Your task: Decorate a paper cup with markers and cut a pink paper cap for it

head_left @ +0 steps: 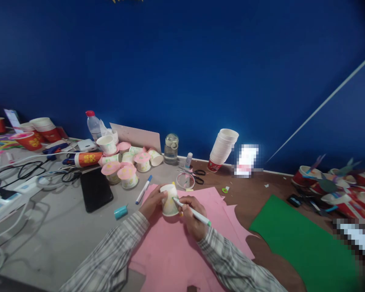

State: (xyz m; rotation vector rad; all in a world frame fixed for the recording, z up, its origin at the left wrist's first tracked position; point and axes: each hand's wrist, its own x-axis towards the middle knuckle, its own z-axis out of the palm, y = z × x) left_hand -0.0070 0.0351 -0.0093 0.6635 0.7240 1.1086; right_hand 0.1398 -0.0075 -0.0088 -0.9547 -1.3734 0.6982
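Note:
My left hand [151,202] is closed around a small white paper cup [169,201], holding it upside down over a pink paper sheet [173,247]. My right hand [194,215] grips a white marker with a green end [197,215], and its tip touches the side of the cup, where there are coloured marks. Both sleeves are grey plaid.
Several cups with pink tops [126,162] stand behind, beside a blue-capped marker [143,190], a teal cap [121,211] and a black phone [95,190]. A stack of white cups [223,148], scissors [193,175], a tape roll [185,181], a jar [171,149] and green paper [298,239] lie right; cables left.

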